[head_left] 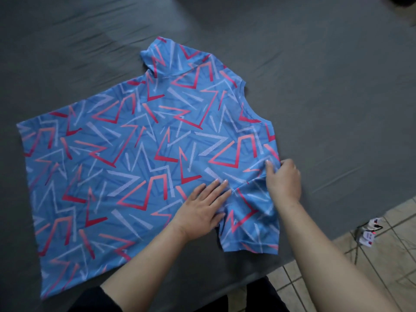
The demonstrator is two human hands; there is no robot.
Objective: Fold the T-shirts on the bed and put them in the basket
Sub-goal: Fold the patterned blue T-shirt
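A blue T-shirt point(139, 158) with a pink and white zigzag print lies spread flat on the grey bed point(326, 86), its hem at the left and its collar at the right. The far sleeve is folded over at the top. My left hand point(202, 208) presses flat on the cloth beside the near armpit, fingers straight. My right hand point(283, 176) pinches the cloth at the near shoulder, just above the near sleeve point(252, 224), which hangs toward the bed's front edge. No basket is in view.
The bed's front edge runs along the lower right, with a beige tiled floor point(382, 255) beyond it. A power strip with a red light and cables point(369, 233) lies on the tiles. A dark object point(403, 1) sits at the top right corner.
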